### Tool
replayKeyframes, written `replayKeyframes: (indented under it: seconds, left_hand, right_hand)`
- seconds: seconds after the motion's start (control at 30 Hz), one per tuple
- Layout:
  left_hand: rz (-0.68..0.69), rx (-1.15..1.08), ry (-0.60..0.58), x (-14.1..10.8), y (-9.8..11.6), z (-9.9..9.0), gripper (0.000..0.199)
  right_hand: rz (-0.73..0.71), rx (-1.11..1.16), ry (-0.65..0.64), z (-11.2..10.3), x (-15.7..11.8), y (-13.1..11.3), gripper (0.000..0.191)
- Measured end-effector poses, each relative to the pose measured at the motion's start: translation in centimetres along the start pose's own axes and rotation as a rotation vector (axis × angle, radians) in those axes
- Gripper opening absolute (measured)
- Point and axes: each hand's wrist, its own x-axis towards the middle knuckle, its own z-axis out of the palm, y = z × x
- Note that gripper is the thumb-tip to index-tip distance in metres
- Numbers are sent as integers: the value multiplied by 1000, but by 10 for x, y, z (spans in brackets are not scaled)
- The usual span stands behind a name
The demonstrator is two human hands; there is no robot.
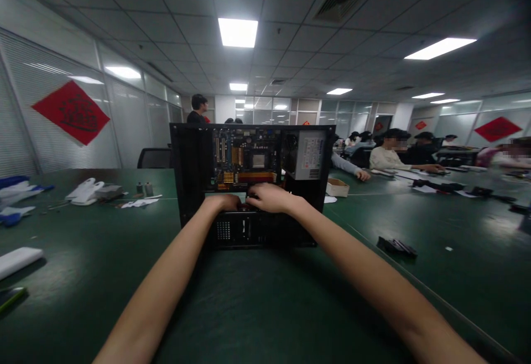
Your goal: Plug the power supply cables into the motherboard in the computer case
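Note:
A black computer case [188, 187] stands on the green table, its open side towards me. Inside it are a motherboard [244, 156] and, at the upper right, a silver power supply [309, 155]. My left hand [224, 203] reaches into the lower middle of the case, its fingers bent and partly hidden in shadow. Close beside it, my right hand [267, 197] is at the motherboard's lower edge with its fingers curled down. Both hands touch something dark between them that I cannot make out.
On the green table [103, 275] lie white bags [85, 190] at the left, a small open box [337, 187] right of the case, and a black part [397, 248] at the right. Several people sit at the right; one person [199, 109] is behind the case.

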Motion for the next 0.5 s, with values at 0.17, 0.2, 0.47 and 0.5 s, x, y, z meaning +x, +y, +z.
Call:
replayKeyframes:
  seconds: [0.17,0.2,0.47,0.5]
  left_hand:
    - [130,17,281,-29,-8,-23,24]
    - [160,-8,325,-37,-8,-30,23]
    - [412,-88,592,-93,24,-67,35]
    - [430,-118,543,-99,31,-69,38]
  right_hand:
    - [-30,301,-100,-1,36,0,36]
    - [-43,372,-93,-4,37,-1,36]
    - [12,615,-59,-80,-17,-6,44]
    - [10,607,-77,-89,-26,-6,44]
